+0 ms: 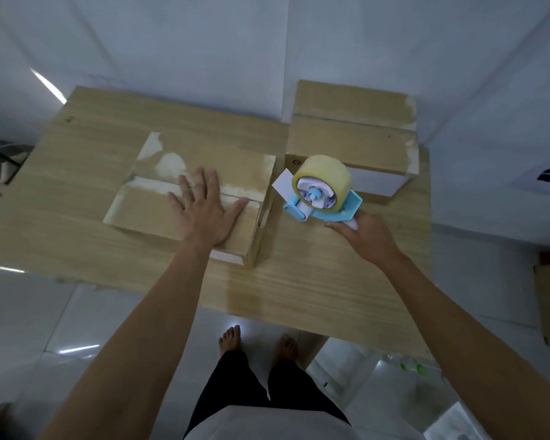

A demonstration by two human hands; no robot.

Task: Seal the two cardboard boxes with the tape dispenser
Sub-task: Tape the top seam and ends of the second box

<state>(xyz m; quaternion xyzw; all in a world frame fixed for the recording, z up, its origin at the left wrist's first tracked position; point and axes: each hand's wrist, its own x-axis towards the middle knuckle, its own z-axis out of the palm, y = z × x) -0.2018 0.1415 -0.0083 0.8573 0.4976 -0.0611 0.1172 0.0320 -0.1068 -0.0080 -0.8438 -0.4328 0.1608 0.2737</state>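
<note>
Wooden table [77, 223] on white-tiled floor [29, 312]

A light wooden table [77, 192] stands on glossy white floor tiles [29, 315]; pale walls [204, 42] behind.

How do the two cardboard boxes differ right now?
The near box sits mid-table with the left hand flat on its flaps; the far box at the back right corner is untouched. The near box looks lower, the far box taller. The tape dispenser, held by the right hand, hovers between them. Both are brown, flaps closed, with whitish patches at the edges.
</note>
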